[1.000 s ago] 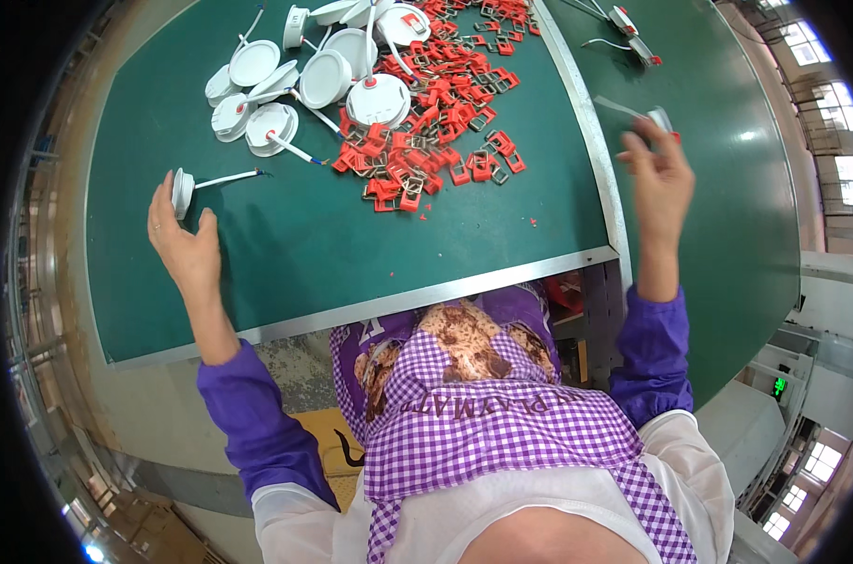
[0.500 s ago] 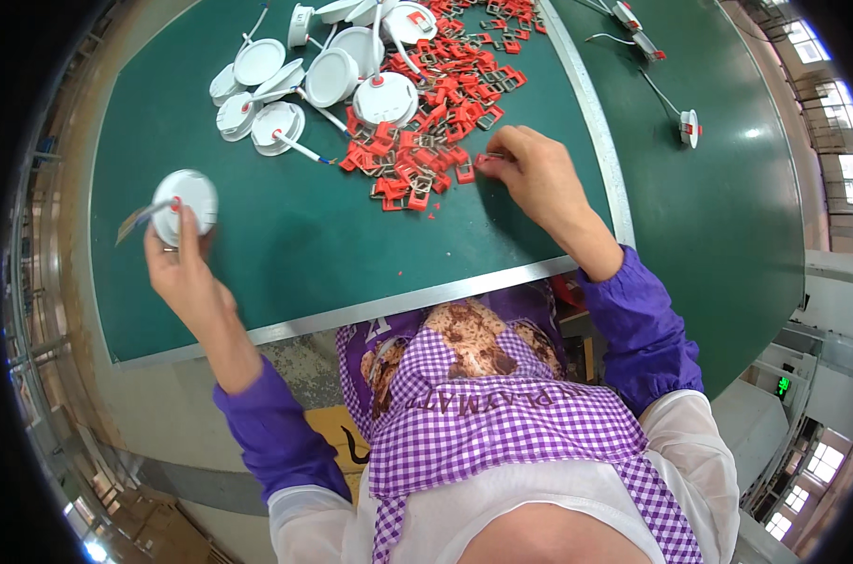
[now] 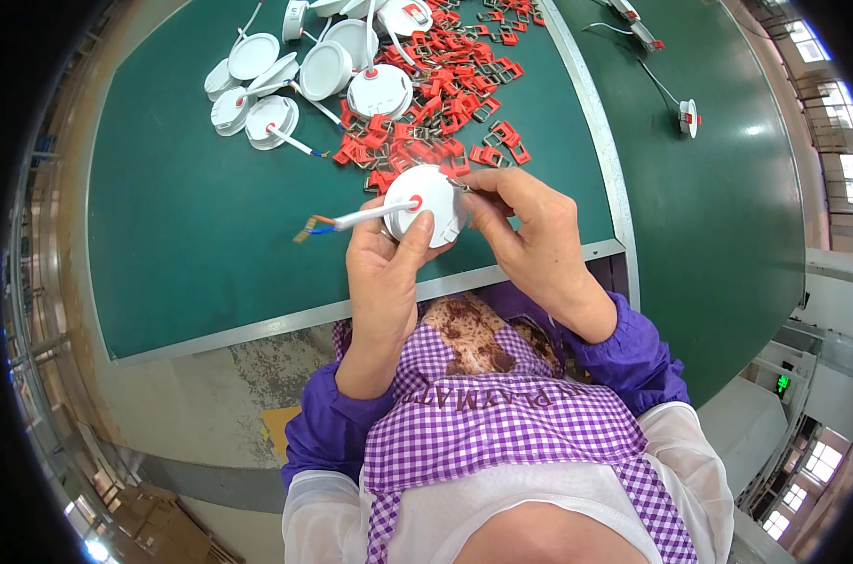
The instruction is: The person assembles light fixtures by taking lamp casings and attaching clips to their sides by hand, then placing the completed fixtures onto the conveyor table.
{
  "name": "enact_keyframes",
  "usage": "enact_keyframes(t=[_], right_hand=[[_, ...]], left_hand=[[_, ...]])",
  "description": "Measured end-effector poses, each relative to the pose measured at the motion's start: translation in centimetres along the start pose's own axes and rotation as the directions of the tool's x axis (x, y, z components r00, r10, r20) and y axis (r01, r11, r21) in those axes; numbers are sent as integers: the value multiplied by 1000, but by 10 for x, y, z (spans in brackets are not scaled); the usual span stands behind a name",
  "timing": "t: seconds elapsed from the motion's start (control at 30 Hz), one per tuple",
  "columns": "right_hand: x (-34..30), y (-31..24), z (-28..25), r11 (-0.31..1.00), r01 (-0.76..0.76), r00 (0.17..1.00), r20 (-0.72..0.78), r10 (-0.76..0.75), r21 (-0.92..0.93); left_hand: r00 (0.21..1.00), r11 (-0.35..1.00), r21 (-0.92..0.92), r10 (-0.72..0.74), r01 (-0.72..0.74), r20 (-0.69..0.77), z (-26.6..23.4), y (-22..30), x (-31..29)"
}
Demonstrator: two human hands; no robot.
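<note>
My left hand (image 3: 387, 258) grips a round white downlight (image 3: 434, 202) by its rim, thumb pressed on the back face. A white cable with bare coloured wire ends leaves a red grommet on that face and points left. At the light's right edge, my right hand (image 3: 530, 221) pinches a spring clip (image 3: 458, 185) of metal wire with a red part, touching the rim. The fingertips partly cover the clip. Just beyond the light lies a spread pile of red spring clips (image 3: 450, 105).
Several more white downlights (image 3: 325, 70) with cables are heaped at the far left of the green table (image 3: 191, 235). A metal edge strip (image 3: 591, 122) divides it from a second green surface on the right, where a few downlights (image 3: 689, 118) lie apart.
My left hand has carried the downlight from the left to the middle. My right hand has drawn back from the pile's edge with a clip and now meets the light's rim.
</note>
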State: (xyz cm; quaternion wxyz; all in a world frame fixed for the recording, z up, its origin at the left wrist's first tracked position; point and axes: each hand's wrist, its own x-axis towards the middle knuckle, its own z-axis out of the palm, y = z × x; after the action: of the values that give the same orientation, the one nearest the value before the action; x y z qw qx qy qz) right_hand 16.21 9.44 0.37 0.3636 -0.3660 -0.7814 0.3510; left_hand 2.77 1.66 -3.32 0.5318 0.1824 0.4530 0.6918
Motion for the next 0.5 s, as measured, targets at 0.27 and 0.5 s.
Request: enact_keyframes(t=[0.27,0.5], right_hand=[[-2,1,1,981,116,987,-97,-132,-155],[-5,6,0,995,45,998,-27,-48,-91]], left_hand=[[994,993,53,109,-109,5,8,-8,-1],[985,979,108,170,-170,10,5,-13,2]])
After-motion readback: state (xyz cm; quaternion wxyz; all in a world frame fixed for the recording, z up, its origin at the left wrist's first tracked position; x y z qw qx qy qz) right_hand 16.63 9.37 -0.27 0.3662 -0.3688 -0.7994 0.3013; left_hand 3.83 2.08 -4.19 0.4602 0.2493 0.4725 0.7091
